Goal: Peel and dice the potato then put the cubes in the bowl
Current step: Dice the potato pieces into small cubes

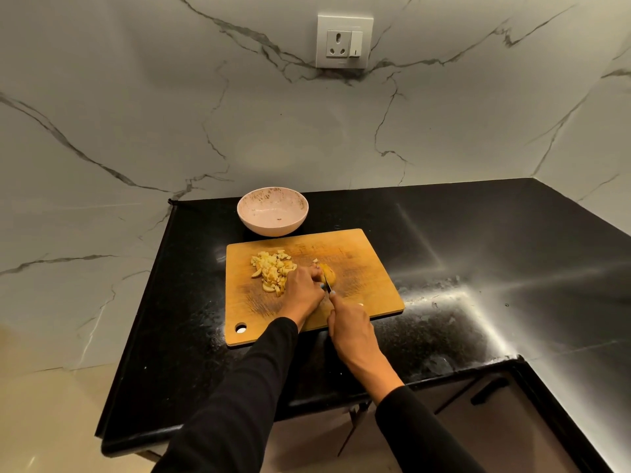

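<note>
1. Cutting board (355, 254): wooden, rectangular, lying flat on the black counter (478, 233). Its long axis runs left to right, slightly skewed, and a hanging hole sits at its near-left corner.
2. Potato piece (329, 273): 1 uncut yellow chunk near the middle of the board, just right of the left hand's fingertips. Its long axis runs roughly from the near edge toward the far edge of the board.
3. Potato cubes (273, 269): a loose heap on the left half of the board, touching the left hand, with 1 stray bit lying toward the centre.
4. Bowl (273, 210): pale pink, upright, standing on the counter just beyond the board's far-left edge. No cubes are visible inside.
5. Left hand (302, 290): fingers curled down, pressing on the potato piece to steady it; black sleeve.
6. Right hand (351, 327): over the board's near edge, fingers wrapped round the handle of the knife (328, 285), index finger extended along its spine.
7. Knife: blade narrow and mostly hidden, pointing away toward the board's far edge, set against the potato piece's left side.
8. Wall socket (343, 40): white, on the marble-patterned wall behind the counter.
</note>
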